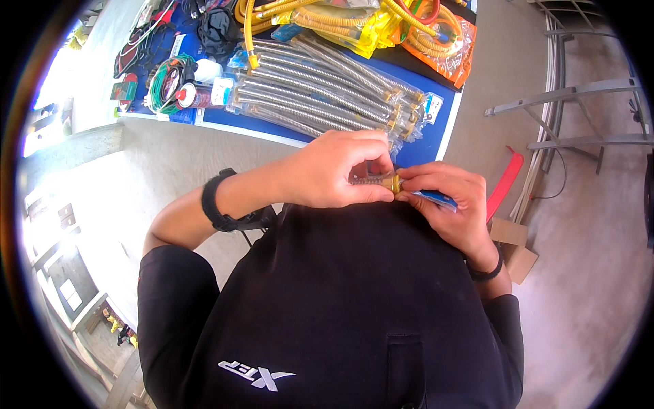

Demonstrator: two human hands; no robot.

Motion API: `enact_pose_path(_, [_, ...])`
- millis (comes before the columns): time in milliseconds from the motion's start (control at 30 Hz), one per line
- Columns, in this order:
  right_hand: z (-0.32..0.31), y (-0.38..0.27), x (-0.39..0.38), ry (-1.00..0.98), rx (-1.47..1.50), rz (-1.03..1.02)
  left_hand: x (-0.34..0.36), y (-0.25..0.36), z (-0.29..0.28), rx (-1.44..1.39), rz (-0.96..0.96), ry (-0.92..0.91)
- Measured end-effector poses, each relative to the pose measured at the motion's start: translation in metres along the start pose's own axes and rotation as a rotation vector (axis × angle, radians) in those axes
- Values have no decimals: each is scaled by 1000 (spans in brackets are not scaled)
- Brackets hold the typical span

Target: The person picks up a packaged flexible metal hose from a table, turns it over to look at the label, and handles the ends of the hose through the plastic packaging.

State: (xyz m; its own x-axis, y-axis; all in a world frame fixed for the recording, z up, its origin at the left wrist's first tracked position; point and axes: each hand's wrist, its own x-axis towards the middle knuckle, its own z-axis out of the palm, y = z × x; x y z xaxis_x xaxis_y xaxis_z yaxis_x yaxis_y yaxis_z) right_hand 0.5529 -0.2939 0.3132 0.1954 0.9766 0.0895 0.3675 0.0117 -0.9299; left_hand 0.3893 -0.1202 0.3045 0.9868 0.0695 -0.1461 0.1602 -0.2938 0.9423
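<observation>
Close to my chest, just past the front of my black shirt, both hands meet over a corrugated metal hose (368,181) with a brass end nut (396,183). My left hand (330,167) is closed round the hose, thumb below and fingers above. My right hand (453,191) pinches at the brass end, and a blue card or wrapper piece (436,198) sticks out between its fingers. The fingers hide much of the hose. Beyond the hands, several plastic-wrapped corrugated metal hoses (320,85) lie side by side on the blue table (444,129).
Yellow hoses in bags (334,20) and an orange package (446,48) cover the table's far side. At left lie a green wire coil (167,85) and a spray can (197,95). A metal frame (572,92), red strip (505,180) and cardboard box (514,249) are at right.
</observation>
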Motion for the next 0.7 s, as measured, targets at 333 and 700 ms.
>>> enact_pose_path(333, [3, 0, 2, -9, 116, -71, 3, -18, -12, -451, -69, -183])
enact_pose_path(700, [0, 0, 0, -142, 30, -135, 10, -4, -22, -345, -185, -384])
